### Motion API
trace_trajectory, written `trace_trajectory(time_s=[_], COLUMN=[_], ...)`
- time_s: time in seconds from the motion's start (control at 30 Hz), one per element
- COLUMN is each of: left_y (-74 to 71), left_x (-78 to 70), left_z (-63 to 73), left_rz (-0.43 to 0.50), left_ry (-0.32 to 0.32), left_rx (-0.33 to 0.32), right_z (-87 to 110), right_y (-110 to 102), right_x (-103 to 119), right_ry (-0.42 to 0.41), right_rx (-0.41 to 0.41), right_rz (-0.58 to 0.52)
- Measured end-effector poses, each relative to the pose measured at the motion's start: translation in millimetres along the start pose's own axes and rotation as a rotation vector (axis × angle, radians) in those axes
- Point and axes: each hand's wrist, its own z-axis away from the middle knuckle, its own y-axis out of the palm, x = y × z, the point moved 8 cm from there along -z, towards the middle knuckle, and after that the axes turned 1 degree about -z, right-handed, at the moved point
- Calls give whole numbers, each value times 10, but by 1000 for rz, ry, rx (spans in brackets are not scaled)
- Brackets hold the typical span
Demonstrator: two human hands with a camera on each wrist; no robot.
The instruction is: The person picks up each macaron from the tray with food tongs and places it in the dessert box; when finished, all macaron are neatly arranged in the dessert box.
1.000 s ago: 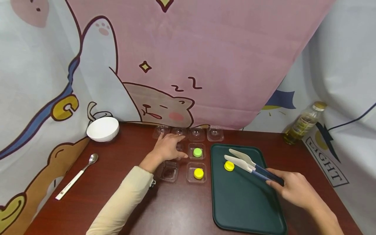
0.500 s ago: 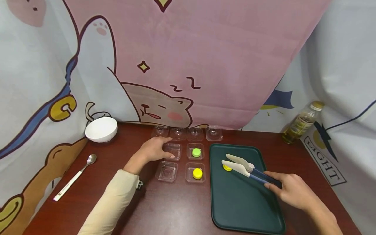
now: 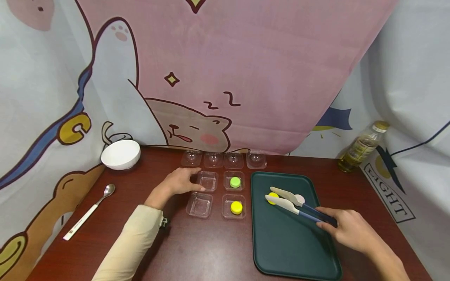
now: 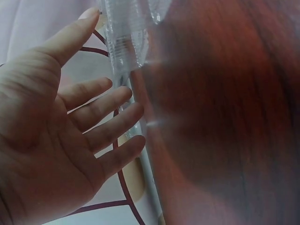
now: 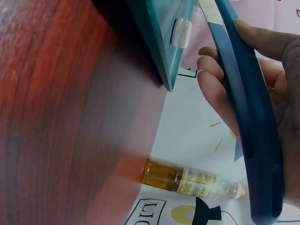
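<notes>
My right hand [image 3: 351, 228] grips a pair of tongs [image 3: 311, 212] by its dark blue handles. The cream tips point left, spread to either side of a yellow macaron [image 3: 272, 198] on the dark green tray [image 3: 295, 246]. A pale pinkish macaron [image 3: 299, 199] lies just behind the tongs, partly covered by them. My left hand [image 3: 177, 182] is beside a clear plastic box [image 3: 207, 181], thumb and fingers spread and holding nothing. In the left wrist view, the left palm [image 4: 51, 131] shows with loosely bent fingers.
One clear box [image 3: 233, 180] has a green macaron [image 3: 235, 182], another a yellow one [image 3: 236, 207]. A further box [image 3: 199, 205] stands nearer. Several clear lids [image 3: 213, 159] line the back. A white bowl [image 3: 121, 155] and spoon [image 3: 89, 212] are left; an oil bottle [image 3: 362, 148] stands back right.
My left hand has drawn back leftward from over the upper left box, uncovering it. The tongs' tips have shifted slightly left and nearer, to either side of the yellow macaron; the pale macaron now shows.
</notes>
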Motion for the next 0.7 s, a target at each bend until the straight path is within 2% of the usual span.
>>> trace_trajectory(time_s=[0.7], left_y=[63], left_x=[63], left_z=[-26], left_rz=[51], left_ry=[-15], left_rx=[21], right_z=[25], right_y=[33], right_x=[-12], right_ry=[2], right_rx=[18], right_rz=[-11])
